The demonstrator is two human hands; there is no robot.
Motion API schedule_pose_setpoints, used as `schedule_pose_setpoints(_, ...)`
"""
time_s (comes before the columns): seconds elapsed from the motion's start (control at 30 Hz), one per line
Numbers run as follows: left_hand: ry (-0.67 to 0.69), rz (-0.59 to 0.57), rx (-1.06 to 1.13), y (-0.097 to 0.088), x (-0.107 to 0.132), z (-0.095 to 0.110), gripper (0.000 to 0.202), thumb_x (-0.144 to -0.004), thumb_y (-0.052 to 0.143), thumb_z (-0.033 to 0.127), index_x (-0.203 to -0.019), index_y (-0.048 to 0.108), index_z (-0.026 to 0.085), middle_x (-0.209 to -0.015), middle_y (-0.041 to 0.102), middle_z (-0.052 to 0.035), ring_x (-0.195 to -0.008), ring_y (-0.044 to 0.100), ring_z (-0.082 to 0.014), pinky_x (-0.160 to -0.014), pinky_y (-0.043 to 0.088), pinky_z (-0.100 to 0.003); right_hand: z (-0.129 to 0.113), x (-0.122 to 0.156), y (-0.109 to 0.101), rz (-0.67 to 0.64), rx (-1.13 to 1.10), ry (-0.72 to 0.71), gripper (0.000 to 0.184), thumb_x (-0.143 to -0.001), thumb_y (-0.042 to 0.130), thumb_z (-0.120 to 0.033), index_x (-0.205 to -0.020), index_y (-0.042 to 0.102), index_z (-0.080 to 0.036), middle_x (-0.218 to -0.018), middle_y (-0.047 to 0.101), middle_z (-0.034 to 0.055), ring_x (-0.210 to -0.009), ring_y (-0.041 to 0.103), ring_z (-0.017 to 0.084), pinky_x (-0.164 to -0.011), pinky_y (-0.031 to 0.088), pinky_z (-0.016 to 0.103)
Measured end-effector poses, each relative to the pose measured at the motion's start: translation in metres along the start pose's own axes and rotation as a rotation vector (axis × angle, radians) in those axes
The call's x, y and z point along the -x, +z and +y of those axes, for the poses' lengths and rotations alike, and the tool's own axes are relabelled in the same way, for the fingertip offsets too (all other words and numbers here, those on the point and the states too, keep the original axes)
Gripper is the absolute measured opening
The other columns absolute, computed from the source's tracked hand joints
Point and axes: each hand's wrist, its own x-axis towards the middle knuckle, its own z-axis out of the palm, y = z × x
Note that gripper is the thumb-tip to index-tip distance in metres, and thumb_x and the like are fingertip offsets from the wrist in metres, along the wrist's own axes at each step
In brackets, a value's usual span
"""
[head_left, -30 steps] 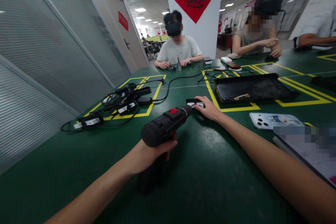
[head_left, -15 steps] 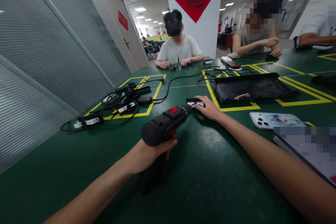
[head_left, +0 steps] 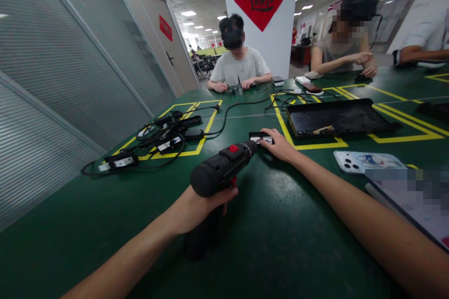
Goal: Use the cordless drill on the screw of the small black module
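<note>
My left hand (head_left: 201,208) is wrapped round the grip of a black cordless drill (head_left: 220,168) with red buttons. The drill points forward and to the right, and its chuck meets a small black box with a white label (head_left: 262,139) lying on the table. My right hand (head_left: 278,145) pinches that box from its right side. The drill's nose hides part of the box, so I cannot tell exactly where the bit touches.
To the left lies a heap of black power adapters and cables (head_left: 168,133). A shallow black tray (head_left: 340,119) with a small brown piece sits at right. Nearer are a phone (head_left: 368,161) and a partly blurred flat object (head_left: 414,205). Across the green table (head_left: 115,229) people sit working.
Almost nothing differs. The view has shifted very slightly; the drill, both hands and the small box keep the same positions to each other.
</note>
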Motion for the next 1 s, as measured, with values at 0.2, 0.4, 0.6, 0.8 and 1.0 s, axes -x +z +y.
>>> schedule_pose_setpoints(0.2,0.037,0.035,-0.012,0.0,0.001,-0.005,0.023,-0.084,0.055,0.035,-0.098,0.054,0.017,-0.069,0.06,-0.0002,-0.06,0.056,-0.0141,-0.058,0.045,-0.028,0.002,0.0,0.001,0.006,-0.018,0.003,0.045,-0.084,0.053,-0.04,-0.125,0.051,-0.022,-0.11,0.052,0.0069,-0.104,0.054,0.021,-0.097,0.039,0.034)
schedule_pose_setpoints(0.4,0.006,0.05,-0.051,-0.004,0.003,-0.004,0.025,-0.084,0.052,0.033,-0.104,0.052,0.016,-0.068,0.061,-0.0005,-0.063,0.057,-0.0162,-0.06,0.044,-0.029,0.003,0.001,0.0,0.004,-0.028,-0.001,0.043,-0.085,0.052,-0.039,-0.124,0.051,-0.022,-0.112,0.051,0.0068,-0.105,0.054,0.02,-0.098,0.038,0.034)
schedule_pose_setpoints(0.6,-0.034,0.079,-0.071,-0.009,0.006,-0.006,0.027,-0.085,0.051,0.032,-0.107,0.053,0.017,-0.067,0.06,0.0,-0.064,0.056,-0.0165,-0.062,0.043,-0.03,-0.001,0.001,-0.002,-0.008,-0.027,0.009,0.043,-0.084,0.053,-0.038,-0.123,0.051,-0.021,-0.111,0.052,0.0069,-0.103,0.054,0.02,-0.097,0.039,0.034)
schedule_pose_setpoints(0.8,-0.035,0.106,-0.081,-0.014,0.011,-0.008,0.028,-0.084,0.052,0.034,-0.105,0.057,0.016,-0.067,0.061,-0.0005,-0.064,0.056,-0.0169,-0.061,0.043,-0.03,-0.003,0.001,-0.005,-0.012,-0.072,0.047,0.04,-0.085,0.051,-0.04,-0.121,0.053,-0.023,-0.112,0.053,0.0064,-0.105,0.054,0.02,-0.097,0.039,0.034)
schedule_pose_setpoints(1.0,-0.037,0.111,-0.095,-0.016,0.013,-0.014,0.027,-0.084,0.053,0.033,-0.105,0.055,0.016,-0.071,0.062,-0.0019,-0.066,0.058,-0.0174,-0.064,0.045,-0.031,-0.001,-0.001,-0.002,0.035,-0.081,0.052,0.039,-0.088,0.048,-0.043,-0.118,0.057,-0.022,-0.114,0.057,0.0075,-0.106,0.054,0.019,-0.096,0.04,0.034)
